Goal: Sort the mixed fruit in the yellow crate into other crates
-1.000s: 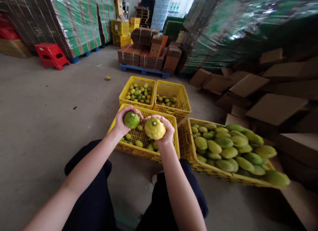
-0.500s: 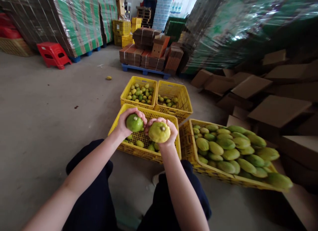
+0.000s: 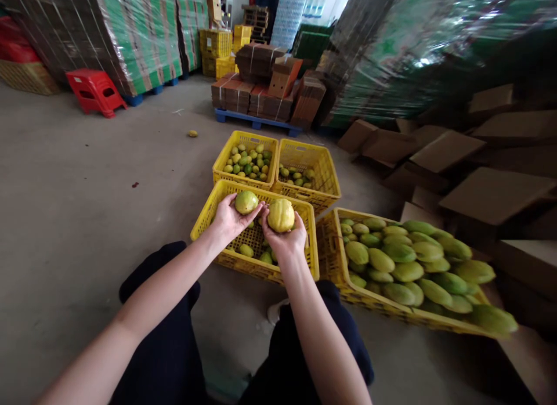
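Note:
On the palm of my left hand [image 3: 229, 222] rests a green papaya [image 3: 246, 202], its fingers stretched beneath it. A yellower, ridged papaya [image 3: 281, 215] sits in my right hand [image 3: 287, 238], with the fingers curled round its sides. Both hands are close together, palms up, above the near yellow crate [image 3: 257, 271]. Several more green fruits [image 3: 246, 250] lie on the floor of that crate, partly hidden by my hands and forearms.
At right, another yellow crate [image 3: 394, 315] is heaped with papayas. Two yellow crates with fruit, a left one [image 3: 221, 178] and a right one [image 3: 327, 172], stand just beyond. Cardboard boxes [image 3: 491, 190] pile up at right. One fruit [image 3: 192, 133] lies on the floor near a red stool [image 3: 96, 93].
Both hands have turned palm up and opened out under the papayas, which have tipped so their sides show instead of the stem ends. The left papaya has shifted slightly right and away.

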`<action>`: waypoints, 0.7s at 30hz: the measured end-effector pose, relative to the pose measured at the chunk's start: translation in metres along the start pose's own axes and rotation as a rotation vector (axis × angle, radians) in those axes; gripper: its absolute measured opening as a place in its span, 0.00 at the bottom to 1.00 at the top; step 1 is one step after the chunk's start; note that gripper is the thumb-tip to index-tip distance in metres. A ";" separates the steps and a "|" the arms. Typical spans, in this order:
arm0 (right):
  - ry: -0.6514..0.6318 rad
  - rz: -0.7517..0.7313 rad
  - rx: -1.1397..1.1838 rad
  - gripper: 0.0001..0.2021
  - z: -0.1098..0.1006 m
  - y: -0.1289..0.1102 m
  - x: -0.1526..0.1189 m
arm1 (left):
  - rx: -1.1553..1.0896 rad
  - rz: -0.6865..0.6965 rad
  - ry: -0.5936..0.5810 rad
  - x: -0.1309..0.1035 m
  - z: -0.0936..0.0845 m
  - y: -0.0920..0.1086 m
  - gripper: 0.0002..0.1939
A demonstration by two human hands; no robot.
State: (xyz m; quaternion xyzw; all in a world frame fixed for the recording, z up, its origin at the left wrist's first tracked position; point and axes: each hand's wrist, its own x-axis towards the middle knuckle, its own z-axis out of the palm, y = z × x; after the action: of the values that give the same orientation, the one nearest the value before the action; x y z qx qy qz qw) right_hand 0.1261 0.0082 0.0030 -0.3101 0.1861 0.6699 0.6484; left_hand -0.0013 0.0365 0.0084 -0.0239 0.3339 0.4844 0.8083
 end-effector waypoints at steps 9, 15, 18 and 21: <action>0.014 -0.080 -0.009 0.18 0.002 -0.034 -0.012 | 1.054 -0.073 -0.200 0.004 -0.028 -0.030 0.17; 0.039 -0.148 0.033 0.17 -0.007 -0.069 -0.025 | 1.422 -0.568 -0.289 -0.016 -0.108 -0.111 0.13; 0.061 -0.173 0.023 0.17 -0.014 -0.084 -0.029 | 1.480 -0.733 -0.285 -0.021 -0.145 -0.132 0.12; 0.051 -0.173 0.022 0.19 -0.020 -0.097 -0.033 | 1.330 -0.461 -0.235 -0.006 -0.135 -0.112 0.14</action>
State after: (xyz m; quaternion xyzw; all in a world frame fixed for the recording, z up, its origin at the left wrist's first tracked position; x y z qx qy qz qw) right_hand 0.2241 -0.0210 0.0243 -0.3349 0.1823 0.6010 0.7024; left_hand 0.0162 -0.0763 -0.1248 0.4567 0.4558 -0.0059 0.7639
